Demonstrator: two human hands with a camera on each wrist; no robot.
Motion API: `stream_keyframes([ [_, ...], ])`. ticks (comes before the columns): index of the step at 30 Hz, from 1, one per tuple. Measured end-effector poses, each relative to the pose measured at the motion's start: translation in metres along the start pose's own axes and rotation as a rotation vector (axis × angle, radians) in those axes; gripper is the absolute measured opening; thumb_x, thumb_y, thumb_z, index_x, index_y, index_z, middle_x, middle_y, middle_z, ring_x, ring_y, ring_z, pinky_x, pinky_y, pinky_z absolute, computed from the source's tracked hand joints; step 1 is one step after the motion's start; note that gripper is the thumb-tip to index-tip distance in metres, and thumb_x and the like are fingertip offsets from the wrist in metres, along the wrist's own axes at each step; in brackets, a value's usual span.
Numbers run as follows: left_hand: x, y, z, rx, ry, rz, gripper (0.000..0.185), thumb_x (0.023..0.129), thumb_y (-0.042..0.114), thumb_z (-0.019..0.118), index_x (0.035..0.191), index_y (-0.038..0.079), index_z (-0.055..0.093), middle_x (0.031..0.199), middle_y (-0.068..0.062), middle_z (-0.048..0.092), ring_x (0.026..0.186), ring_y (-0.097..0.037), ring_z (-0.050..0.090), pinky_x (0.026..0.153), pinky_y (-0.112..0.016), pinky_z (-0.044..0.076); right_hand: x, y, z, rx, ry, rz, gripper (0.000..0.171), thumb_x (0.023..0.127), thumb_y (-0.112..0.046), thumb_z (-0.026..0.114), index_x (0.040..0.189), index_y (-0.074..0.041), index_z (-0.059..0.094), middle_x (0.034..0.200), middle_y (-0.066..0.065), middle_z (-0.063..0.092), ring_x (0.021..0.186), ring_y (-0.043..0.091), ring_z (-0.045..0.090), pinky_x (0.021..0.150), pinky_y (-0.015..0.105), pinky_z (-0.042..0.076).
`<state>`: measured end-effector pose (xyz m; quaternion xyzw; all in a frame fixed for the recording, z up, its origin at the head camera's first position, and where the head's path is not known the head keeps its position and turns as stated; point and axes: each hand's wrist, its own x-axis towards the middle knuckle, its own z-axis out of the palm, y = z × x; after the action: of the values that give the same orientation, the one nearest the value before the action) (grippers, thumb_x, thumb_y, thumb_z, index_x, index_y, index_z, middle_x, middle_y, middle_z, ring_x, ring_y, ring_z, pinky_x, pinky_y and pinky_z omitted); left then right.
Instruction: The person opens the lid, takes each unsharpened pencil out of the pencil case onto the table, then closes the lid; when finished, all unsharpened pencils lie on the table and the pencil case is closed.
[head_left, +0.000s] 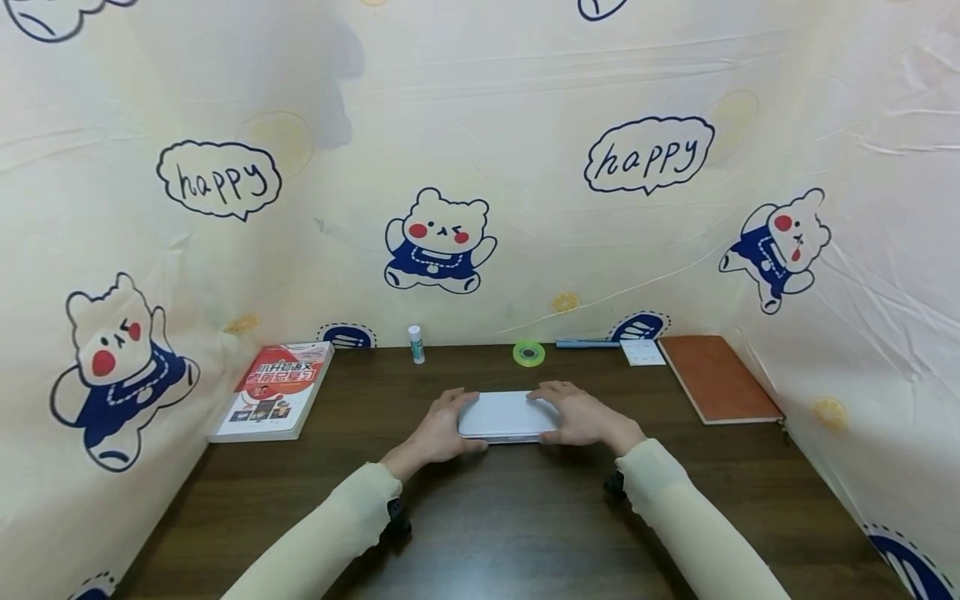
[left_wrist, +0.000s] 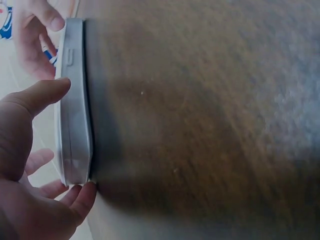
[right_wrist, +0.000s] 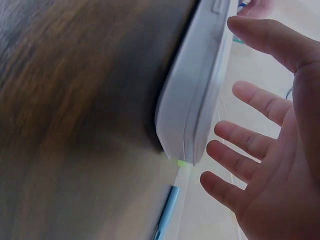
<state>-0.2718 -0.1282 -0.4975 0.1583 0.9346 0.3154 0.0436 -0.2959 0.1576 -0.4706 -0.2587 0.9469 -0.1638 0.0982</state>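
Note:
A flat white case (head_left: pixel 506 414) lies shut in the middle of the dark wooden table (head_left: pixel 525 517). My left hand (head_left: pixel 438 433) rests over its left end and my right hand (head_left: pixel 581 417) over its right end. In the left wrist view the left hand (left_wrist: pixel 20 150) has its thumb against the case's (left_wrist: pixel 75 125) front edge and relaxed fingers at the end corner; the right hand's thumb (left_wrist: pixel 50 20) touches the far end. The right wrist view shows the right hand (right_wrist: pixel 280 150) with straight, spread fingers close above the case lid (right_wrist: pixel 195 100).
A red and white book (head_left: pixel 273 390) lies at the left. At the back stand a glue stick (head_left: pixel 416 344), a green tape roll (head_left: pixel 528 353), a blue pen (head_left: pixel 588 342) and a white notepad (head_left: pixel 642 352). A brown notebook (head_left: pixel 716 379) lies right. Printed cloth walls enclose three sides.

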Motion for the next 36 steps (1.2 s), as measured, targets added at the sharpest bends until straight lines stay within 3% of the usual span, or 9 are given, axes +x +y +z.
stream_keyframes([
  [18,0.010,0.007,0.010,0.107,0.000,0.009,0.085,0.078,0.041,0.084,0.149,0.016,0.045,0.158,-0.016,0.034,0.140,-0.042,0.038,0.110,-0.057,0.039,0.014,-0.009,0.013,-0.102,0.023,-0.058,0.070,0.084,-0.044,0.077,0.146,-0.026,0.049,0.159,0.012,0.038,0.146,0.036,0.037,0.116,0.057,0.033],
  [29,0.014,0.010,0.007,0.228,-0.001,0.003,0.088,0.078,0.054,0.079,0.151,0.021,0.043,0.156,-0.012,0.040,0.130,-0.037,0.045,0.108,-0.059,0.037,0.017,-0.008,0.013,-0.118,0.042,-0.073,0.070,0.083,-0.045,0.078,0.144,-0.027,0.050,0.158,0.010,0.041,0.144,0.033,0.041,0.115,0.055,0.035],
  [36,0.015,0.006,0.007,0.248,0.008,0.012,0.089,0.076,0.056,0.079,0.151,0.024,0.043,0.151,-0.009,0.045,0.118,-0.033,0.048,0.098,-0.051,0.045,0.018,-0.009,0.014,-0.101,0.052,-0.092,0.069,0.082,-0.044,0.079,0.142,-0.024,0.052,0.153,0.008,0.048,0.141,0.031,0.044,0.113,0.053,0.038],
])
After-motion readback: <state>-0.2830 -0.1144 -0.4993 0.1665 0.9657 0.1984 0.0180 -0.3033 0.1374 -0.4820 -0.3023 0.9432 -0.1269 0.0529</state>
